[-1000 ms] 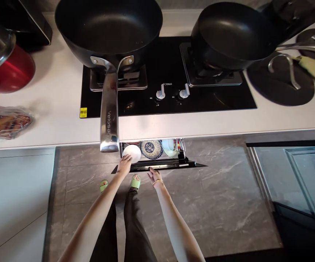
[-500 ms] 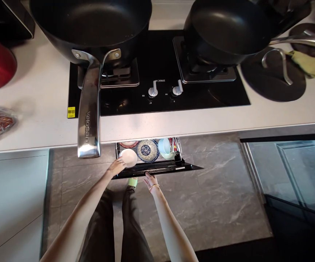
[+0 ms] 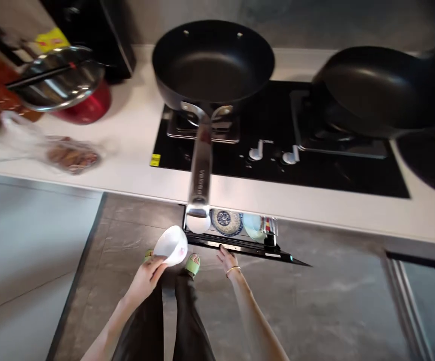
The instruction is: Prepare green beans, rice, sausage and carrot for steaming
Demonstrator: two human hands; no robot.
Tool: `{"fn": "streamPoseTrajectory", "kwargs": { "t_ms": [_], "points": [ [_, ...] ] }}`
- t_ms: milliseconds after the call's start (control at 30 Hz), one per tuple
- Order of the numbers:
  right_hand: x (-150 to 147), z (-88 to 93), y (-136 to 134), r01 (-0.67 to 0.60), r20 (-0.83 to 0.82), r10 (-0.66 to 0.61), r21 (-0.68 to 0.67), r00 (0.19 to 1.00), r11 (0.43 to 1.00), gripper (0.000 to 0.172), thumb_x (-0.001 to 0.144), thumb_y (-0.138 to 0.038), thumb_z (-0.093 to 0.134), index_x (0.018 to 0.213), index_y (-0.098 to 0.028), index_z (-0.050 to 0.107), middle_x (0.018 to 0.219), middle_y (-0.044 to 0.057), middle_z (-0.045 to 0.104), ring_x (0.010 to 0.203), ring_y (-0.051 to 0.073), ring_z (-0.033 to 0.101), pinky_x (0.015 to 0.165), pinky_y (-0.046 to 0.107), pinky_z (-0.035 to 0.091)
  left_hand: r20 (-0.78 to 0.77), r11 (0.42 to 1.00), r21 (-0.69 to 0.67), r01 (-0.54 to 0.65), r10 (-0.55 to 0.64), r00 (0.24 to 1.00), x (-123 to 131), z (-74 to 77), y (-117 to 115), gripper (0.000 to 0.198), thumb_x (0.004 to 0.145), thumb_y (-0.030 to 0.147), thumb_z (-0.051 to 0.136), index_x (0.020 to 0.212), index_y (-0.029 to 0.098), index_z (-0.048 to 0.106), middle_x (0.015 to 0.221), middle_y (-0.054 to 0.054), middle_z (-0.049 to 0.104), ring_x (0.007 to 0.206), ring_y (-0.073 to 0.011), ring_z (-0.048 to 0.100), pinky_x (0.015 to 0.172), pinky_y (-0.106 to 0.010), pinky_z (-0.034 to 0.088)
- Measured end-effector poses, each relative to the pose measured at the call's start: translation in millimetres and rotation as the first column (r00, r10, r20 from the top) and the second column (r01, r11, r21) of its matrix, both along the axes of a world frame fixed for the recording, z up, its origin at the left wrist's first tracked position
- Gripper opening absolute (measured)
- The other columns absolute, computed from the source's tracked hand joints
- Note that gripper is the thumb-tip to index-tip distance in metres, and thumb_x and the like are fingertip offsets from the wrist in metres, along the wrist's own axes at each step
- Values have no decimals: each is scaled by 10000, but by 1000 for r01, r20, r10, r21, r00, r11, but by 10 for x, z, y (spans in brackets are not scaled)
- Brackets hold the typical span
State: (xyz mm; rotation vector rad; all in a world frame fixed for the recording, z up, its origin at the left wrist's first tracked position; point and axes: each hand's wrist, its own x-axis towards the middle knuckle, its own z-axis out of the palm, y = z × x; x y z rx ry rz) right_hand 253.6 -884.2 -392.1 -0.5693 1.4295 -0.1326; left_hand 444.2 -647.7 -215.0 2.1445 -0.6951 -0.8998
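My left hand (image 3: 146,278) grips the rim of a white bowl (image 3: 170,245) with a small pink mark, held tilted in front of the drawer. The fingers of my right hand (image 3: 228,260) are hooked over the top edge of the pulled-out drawer's black front (image 3: 249,249). Inside the drawer are another white bowl (image 3: 198,225), partly hidden by a pan handle, a blue-patterned plate (image 3: 227,222), a light blue bowl (image 3: 252,223) and some cutlery (image 3: 268,224) at the right end.
A frying pan (image 3: 213,70) stands on the black hob (image 3: 240,163), its handle (image 3: 201,170) jutting over the drawer. A second pan (image 3: 371,90) is at right. On the left counter are a red pot (image 3: 82,105) and a bag of brown food (image 3: 72,154).
My left hand has lifted the white bowl out of the drawer, toward me, uncovering another white bowl. My right hand stays at the drawer front. The view has swung left and up.
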Motion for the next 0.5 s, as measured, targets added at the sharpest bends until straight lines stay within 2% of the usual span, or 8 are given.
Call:
{"fn": "streamPoseTrajectory", "kwargs": {
  "t_ms": [67, 100, 133, 233, 300, 400, 433, 500],
  "points": [
    [151, 128, -200, -75, 26, 75, -3, 997, 997, 372, 419, -423, 791, 632, -251, 539, 893, 64, 726, 1119, 326, 621, 909, 458, 512, -131, 908, 14, -420, 418, 899, 95, 143, 590, 299, 798, 499, 616, 834, 212, 693, 816, -51, 716, 785, -220, 678, 723, -301, 542],
    [217, 216, -290, -114, 38, 114, -6, 993, 993, 358, 413, -402, 793, 650, -249, 571, 930, 78, 726, 1159, 335, 596, 939, 461, 499, -180, 758, 7, -653, 643, 744, 167, 205, 919, 352, 743, 538, 660, 823, 195, 679, 803, -47, 716, 775, -219, 677, 707, -301, 549],
    [271, 320, -363, -152, 51, 153, -15, 987, 988, 354, 414, -383, 795, 678, -250, 601, 982, 87, 724, 1198, 336, 569, 973, 464, 479, -223, 551, -8, -835, 813, 538, 246, 270, 1261, 383, 698, 548, 693, 852, 198, 670, 823, -40, 719, 795, -215, 678, 713, -301, 556],
    [353, 712, -406, -322, 110, 325, -49, 939, 946, 431, 457, -371, 804, 860, -282, 680, 1117, 92, 704, 1223, 314, 554, 1036, 476, 427, -312, 18, -42, -999, 950, 30, 458, 502, 2238, 303, 677, 464, 713, 866, 234, 657, 792, -17, 716, 896, -206, 672, 767, -280, 568],
    [406, 1014, -268, -473, 143, 476, -54, 868, 879, 482, 490, -403, 807, 949, -299, 702, 1145, 101, 698, 1191, 314, 580, 1044, 485, 415, -351, -208, -59, -976, 920, -174, 535, 671, 2702, 215, 717, 411, 672, 842, 238, 646, 738, -9, 704, 941, -204, 661, 768, -271, 572],
    [679, 1479, 110, -635, 157, 637, -71, 754, 769, 474, 509, -465, 810, 951, -316, 724, 1128, 93, 707, 1140, 328, 614, 1028, 505, 421, -454, -413, -70, -908, 824, -340, 589, 925, 2930, 127, 743, 329, 645, 801, 216, 636, 674, -3, 677, 848, -175, 661, 678, -223, 565],
    [849, 1639, 255, -671, 175, 676, -97, 716, 735, 471, 517, -485, 809, 952, -324, 726, 1126, 85, 709, 1127, 326, 621, 1017, 504, 430, -495, -430, -88, -898, 802, -336, 615, 1016, 2887, 129, 739, 316, 653, 805, 206, 638, 683, -1, 677, 798, -158, 655, 652, -205, 557],
    [1295, 1986, 546, -722, 238, 743, -183, 626, 667, 479, 545, -524, 800, 976, -328, 724, 1119, 77, 713, 1110, 315, 632, 992, 488, 454, -540, -378, -168, -910, 808, -236, 711, 1221, 2693, 203, 712, 334, 697, 843, 187, 646, 724, 3, 680, 706, -128, 631, 616, -180, 538]
  ]
}}
